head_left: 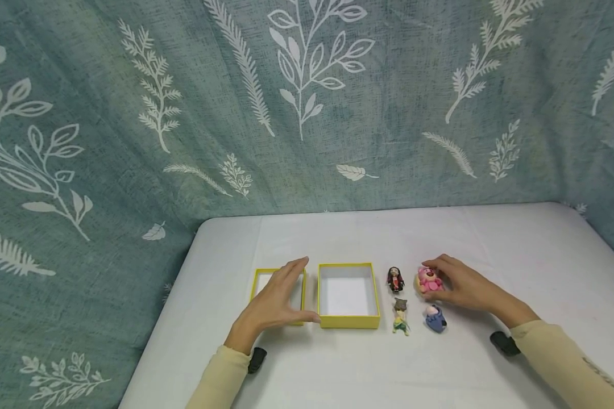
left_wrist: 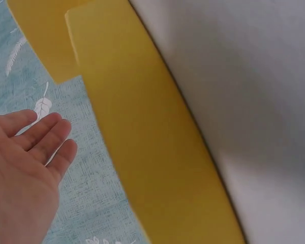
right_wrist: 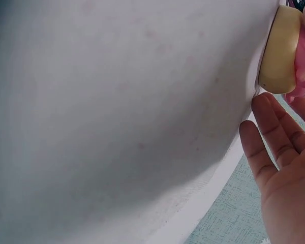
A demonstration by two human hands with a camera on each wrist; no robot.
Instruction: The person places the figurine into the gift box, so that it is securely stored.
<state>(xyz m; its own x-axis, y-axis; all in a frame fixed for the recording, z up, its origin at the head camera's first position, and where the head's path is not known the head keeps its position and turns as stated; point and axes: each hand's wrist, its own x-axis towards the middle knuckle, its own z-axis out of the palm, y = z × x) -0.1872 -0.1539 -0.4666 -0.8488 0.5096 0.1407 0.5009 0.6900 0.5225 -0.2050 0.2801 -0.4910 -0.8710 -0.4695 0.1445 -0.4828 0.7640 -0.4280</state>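
My right hand [head_left: 463, 284] holds a pink bear figurine [head_left: 430, 279] between thumb and fingers. In the right wrist view, the figurine's round cream base [right_wrist: 280, 53] is at the upper right, beside the fingertips. Left of it stands a dark-haired doll figurine [head_left: 395, 280]; nearer me lie a grey-headed figurine in yellow and green [head_left: 400, 317] and a blue-clothed figurine [head_left: 435, 318]. My left hand [head_left: 273, 304] hovers with spread fingers over a shallow yellow-edged tray or lid [head_left: 258, 278], holding nothing. Just right of it is an open yellow box [head_left: 350, 322] with a white inside.
A white cloth [head_left: 337, 369] covers the table. Behind and to the left hangs a green curtain [head_left: 210, 113] with white leaf prints. Black devices sit at the left wrist [head_left: 257, 360] and the right wrist [head_left: 504, 343].
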